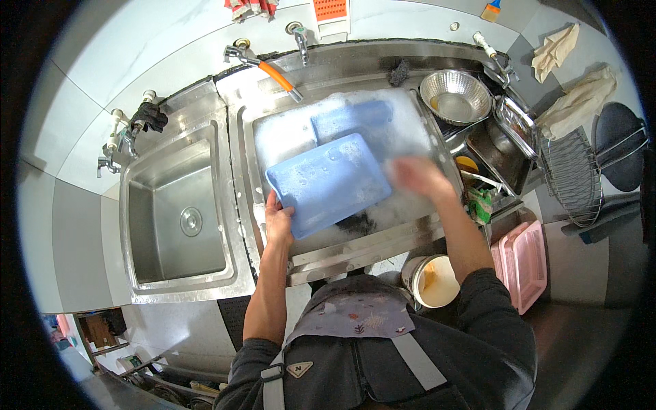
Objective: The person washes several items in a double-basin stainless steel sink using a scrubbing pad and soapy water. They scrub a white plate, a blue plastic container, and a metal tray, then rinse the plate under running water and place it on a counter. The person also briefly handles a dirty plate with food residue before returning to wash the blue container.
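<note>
A light-blue plastic tray (333,184) is tilted above a steel sink (328,264) full of white suds (287,128). My left hand (278,218) grips its lower left edge, with the thumb on the near face. Foam streaks and bubbles cling to the tray. My right hand (417,176) is blurred by motion just beyond the tray's right end; whether it holds anything does not show. Behind the held tray, a second blue plastic container (353,120) lies partly under the foam.
An empty steel basin (174,215) adjoins on the left. An orange-hosed tap (277,77) overhangs the suds. At right are a steel colander (455,97), a dark baking pan (499,151) and a green scrubbing cloth (479,205). A white bucket (435,282) and pink baskets (520,266) stand below.
</note>
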Demonstrator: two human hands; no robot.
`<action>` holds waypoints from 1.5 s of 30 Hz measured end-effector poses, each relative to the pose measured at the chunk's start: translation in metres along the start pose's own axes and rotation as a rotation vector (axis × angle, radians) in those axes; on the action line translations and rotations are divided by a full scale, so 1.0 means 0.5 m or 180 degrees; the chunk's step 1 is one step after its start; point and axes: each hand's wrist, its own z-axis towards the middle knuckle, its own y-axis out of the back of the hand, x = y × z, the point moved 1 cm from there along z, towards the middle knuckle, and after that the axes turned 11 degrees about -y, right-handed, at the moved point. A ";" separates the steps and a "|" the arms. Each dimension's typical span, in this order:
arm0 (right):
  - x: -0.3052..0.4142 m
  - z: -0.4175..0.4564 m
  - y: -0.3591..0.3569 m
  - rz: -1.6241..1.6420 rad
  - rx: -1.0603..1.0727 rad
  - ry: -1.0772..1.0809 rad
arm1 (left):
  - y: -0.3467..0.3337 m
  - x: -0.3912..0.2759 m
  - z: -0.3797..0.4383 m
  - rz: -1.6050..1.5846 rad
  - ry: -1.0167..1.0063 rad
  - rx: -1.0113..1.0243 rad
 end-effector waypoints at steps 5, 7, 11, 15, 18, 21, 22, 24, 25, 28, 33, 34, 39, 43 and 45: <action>0.027 -0.051 -0.033 -0.2737 -0.0893 0.0488 | 0.001 0.035 0.019 -0.0319 0.0120 0.0385; 0.000 -0.058 -0.064 -0.2271 -0.0534 0.0470 | 0.000 0.043 0.015 -0.0465 0.0157 0.0402; -0.027 -0.064 -0.063 -0.1779 -0.0280 0.0408 | -0.039 0.036 0.007 -0.0547 0.0278 0.0521; -0.034 -0.066 -0.023 -0.2102 -0.0757 0.0876 | -0.069 0.031 0.013 -0.0438 0.0540 0.0802; 0.035 -0.137 -0.083 -0.2406 -0.1146 0.0996 | -0.064 0.079 0.029 -0.0293 0.0646 0.0902; 0.088 -0.166 -0.065 -0.3257 -0.1611 0.1283 | -0.096 0.104 0.027 0.0178 0.1060 0.1389; 0.120 -0.205 -0.103 -0.3653 -0.1713 0.1391 | -0.109 0.119 0.027 0.0000 0.1108 0.1365; 0.146 -0.273 -0.143 -0.3907 -0.1939 0.1761 | -0.149 0.115 0.005 -0.0312 0.1381 0.1323; 0.155 -0.297 -0.169 -0.4014 -0.1988 0.1885 | -0.148 0.111 0.001 -0.0473 0.1492 0.1275; 0.171 -0.365 -0.239 -0.4130 -0.2113 0.2162 | -0.156 0.132 0.013 -0.0551 0.1390 0.1774; 0.149 -0.415 -0.278 -0.4288 -0.2180 0.3297 | -0.182 0.070 -0.012 -0.0450 0.1304 0.1727; 0.151 -0.427 -0.287 -0.4351 -0.2179 0.3246 | -0.184 0.060 -0.009 -0.0420 0.1262 0.1798; 0.153 -0.448 -0.301 -0.4519 -0.2032 0.4086 | -0.184 0.044 0.002 -0.0546 0.1019 0.1739; 0.153 -0.456 -0.304 -0.4394 -0.1967 0.4180 | -0.171 0.034 0.010 -0.0591 0.0867 0.1631; 0.152 -0.457 -0.303 -0.4401 -0.1943 0.4291 | -0.166 0.030 0.013 -0.0562 0.0825 0.1557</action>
